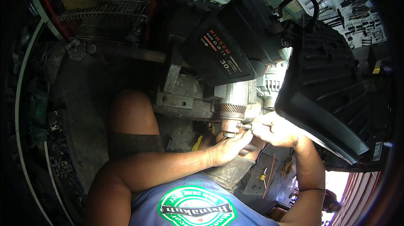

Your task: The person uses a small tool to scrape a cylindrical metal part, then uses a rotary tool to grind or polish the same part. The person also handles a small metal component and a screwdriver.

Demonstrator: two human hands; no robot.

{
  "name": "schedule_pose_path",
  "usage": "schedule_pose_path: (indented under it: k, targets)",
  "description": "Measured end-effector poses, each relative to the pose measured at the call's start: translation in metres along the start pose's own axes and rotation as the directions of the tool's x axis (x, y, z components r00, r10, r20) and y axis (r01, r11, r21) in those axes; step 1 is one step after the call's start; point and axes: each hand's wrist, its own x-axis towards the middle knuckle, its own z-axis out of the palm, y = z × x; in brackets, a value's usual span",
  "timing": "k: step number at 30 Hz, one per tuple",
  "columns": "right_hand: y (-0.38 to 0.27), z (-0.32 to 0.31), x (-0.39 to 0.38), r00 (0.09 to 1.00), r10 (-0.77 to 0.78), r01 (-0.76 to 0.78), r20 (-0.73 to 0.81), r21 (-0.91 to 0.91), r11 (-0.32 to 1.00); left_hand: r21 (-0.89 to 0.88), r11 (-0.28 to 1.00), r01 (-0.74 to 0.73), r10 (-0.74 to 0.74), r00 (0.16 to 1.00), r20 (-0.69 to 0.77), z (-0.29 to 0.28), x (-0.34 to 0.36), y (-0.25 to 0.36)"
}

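Observation:
A metal cylinder with a helically toothed band (pixel 232 109) stands in the grey vise (pixel 179 102), below a black battery unit (pixel 229 45). A small metal fitting (pixel 246 126) sticks out sideways near the cylinder's lower end. My right hand (pixel 273 131) pinches this fitting from the right, beside the bright lower edge of a black ribbed lamp housing (pixel 320 79). My left hand (pixel 229 150) reaches up from lower left, fingers bent at the fitting just under my right fingers; what they grip is partly hidden and too small to make out.
Wire shelves (pixel 101 15) with a box stand at upper left, a pegboard of tools (pixel 345 11) at upper right. A yellow-handled tool (pixel 263 174) and thin copper-coloured rod (pixel 269 175) lie below my hands. My bent left leg (pixel 132 112) is beside the vise.

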Motion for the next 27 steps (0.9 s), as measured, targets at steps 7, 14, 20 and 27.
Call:
schedule_pose_path:
  k: [7,14,20,27]
  targets:
    - [-0.002,0.0,0.0,1.0,-0.029,0.029,0.009,-0.018,0.999,0.036,0.999,0.017,-0.016,1.0,-0.001,0.0,-0.004,0.002]
    - [-0.001,0.001,-0.001,1.0,-0.026,0.026,0.009,-0.005,1.0,0.002,1.0,0.017,-0.017,0.999,-0.027,0.001,-0.001,-0.002]
    - [-0.007,0.001,-0.001,1.0,-0.006,0.005,-0.013,-0.066,0.998,-0.013,1.0,0.003,-0.003,1.0,-0.023,0.0,-0.003,-0.002]
    - [-0.018,0.0,-0.003,0.999,-0.022,0.019,-0.024,-0.125,0.992,-0.019,0.999,-0.042,0.042,0.999,0.003,0.001,-0.006,0.0]
